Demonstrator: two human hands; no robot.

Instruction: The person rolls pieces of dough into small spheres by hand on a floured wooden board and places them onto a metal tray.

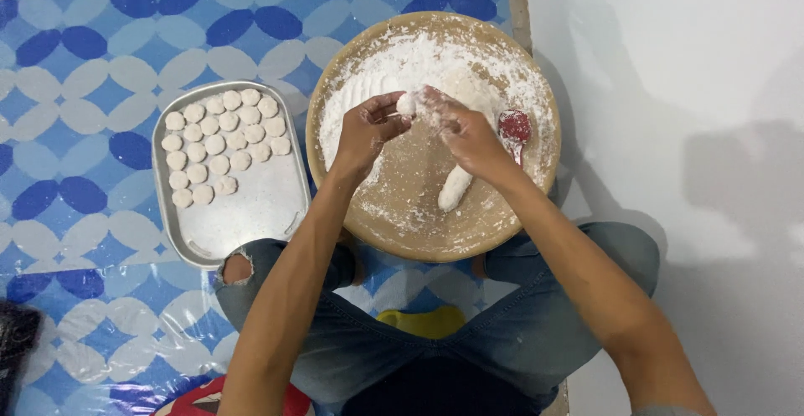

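Observation:
My left hand (365, 131) and my right hand (463, 130) meet over a round wooden board (402, 223) dusted with white flour. Both pinch a small white lump of dough (408, 103) between their fingertips. A longer roll of white dough (455, 189) lies on the board below my right hand. A small red spoon (514, 128) rests on the flour at the board's right side. To the left, a rectangular metal tray (251, 215) holds several flat round dough pieces (219, 143) in rows.
The board and tray sit on a blue and white patterned mat (75, 89). A white wall (695, 89) rises on the right. My knees in jeans (536, 315) frame the board. A dark object (12, 336) lies at the left edge.

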